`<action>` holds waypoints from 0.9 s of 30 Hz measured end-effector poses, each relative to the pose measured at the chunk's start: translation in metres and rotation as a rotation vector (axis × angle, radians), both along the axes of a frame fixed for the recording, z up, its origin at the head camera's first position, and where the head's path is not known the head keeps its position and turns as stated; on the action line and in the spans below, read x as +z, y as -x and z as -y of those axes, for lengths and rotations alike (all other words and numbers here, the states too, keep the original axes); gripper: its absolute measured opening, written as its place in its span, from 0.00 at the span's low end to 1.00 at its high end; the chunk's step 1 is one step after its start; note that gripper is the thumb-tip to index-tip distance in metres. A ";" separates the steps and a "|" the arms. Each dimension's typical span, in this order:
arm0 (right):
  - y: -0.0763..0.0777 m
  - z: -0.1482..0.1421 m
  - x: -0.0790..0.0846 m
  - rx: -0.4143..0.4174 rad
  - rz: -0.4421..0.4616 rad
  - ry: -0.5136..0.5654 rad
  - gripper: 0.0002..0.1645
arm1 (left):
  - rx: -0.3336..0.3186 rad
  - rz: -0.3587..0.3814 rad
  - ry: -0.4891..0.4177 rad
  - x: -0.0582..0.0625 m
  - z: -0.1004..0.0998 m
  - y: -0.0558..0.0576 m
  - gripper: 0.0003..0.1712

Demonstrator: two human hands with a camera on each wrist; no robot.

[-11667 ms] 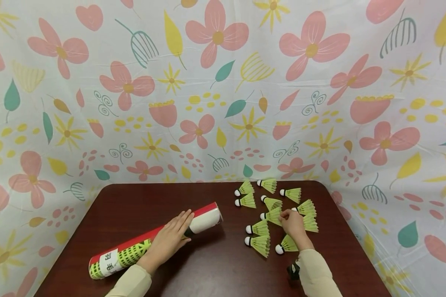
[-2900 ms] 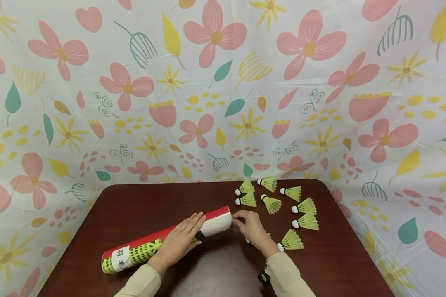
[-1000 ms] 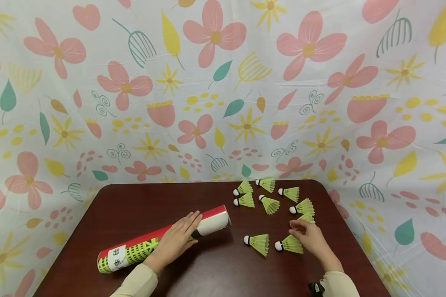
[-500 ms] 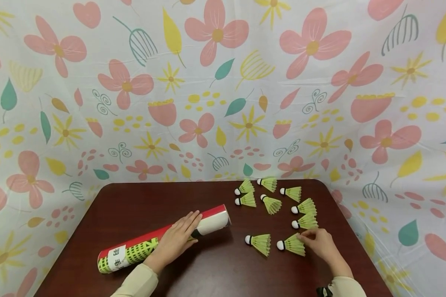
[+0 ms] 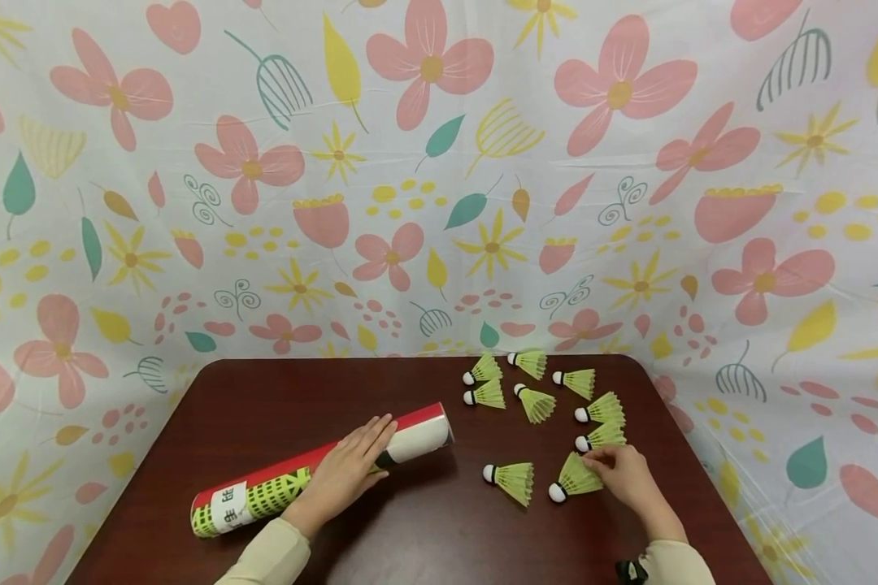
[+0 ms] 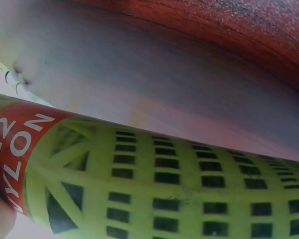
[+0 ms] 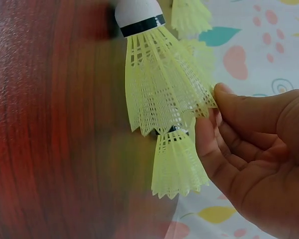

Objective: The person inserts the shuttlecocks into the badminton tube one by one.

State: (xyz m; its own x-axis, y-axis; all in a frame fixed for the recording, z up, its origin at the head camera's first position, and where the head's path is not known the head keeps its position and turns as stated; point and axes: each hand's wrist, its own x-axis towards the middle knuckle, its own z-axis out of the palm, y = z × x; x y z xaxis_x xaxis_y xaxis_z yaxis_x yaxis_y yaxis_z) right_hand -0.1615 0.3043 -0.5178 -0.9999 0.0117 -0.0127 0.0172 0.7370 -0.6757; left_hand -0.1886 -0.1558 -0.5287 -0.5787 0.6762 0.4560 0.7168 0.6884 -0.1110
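Note:
A red, white and yellow-green shuttlecock tube (image 5: 263,497) lies slanted on the table, its right end raised. My left hand (image 5: 345,471) rests across it, fingers laid straight over its upper side. In the left wrist view the tube's printed side (image 6: 164,184) fills the lower part, a bit of the hand at the left edge. My right hand (image 5: 627,478) pinches the skirt rim of a yellow-green shuttlecock (image 5: 574,479) between thumb and fingers. The right wrist view shows this shuttlecock (image 7: 159,79) with its white cork and black band pointing away from the hand.
One loose shuttlecock (image 5: 512,481) lies between the tube and my right hand. Several others lie toward the back right, among them a shuttlecock (image 5: 601,439) just behind the right hand. The dark red table (image 5: 424,536) ends at a flowered cloth (image 5: 439,244).
My right hand came back from the tube's right end to the right-hand shuttlecock and took its skirt; its cork has swung down slightly. Fewer shuttlecocks lie on the table. The left hand stays on the tube.

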 end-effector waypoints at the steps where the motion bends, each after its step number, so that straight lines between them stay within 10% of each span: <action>1: 0.000 0.001 0.001 -0.003 -0.003 0.002 0.08 | 0.001 0.000 -0.001 0.000 0.000 0.000 0.49; 27: -0.001 0.003 0.006 0.023 -0.090 -0.024 0.03 | -0.018 0.007 -0.009 -0.004 -0.001 0.000 0.50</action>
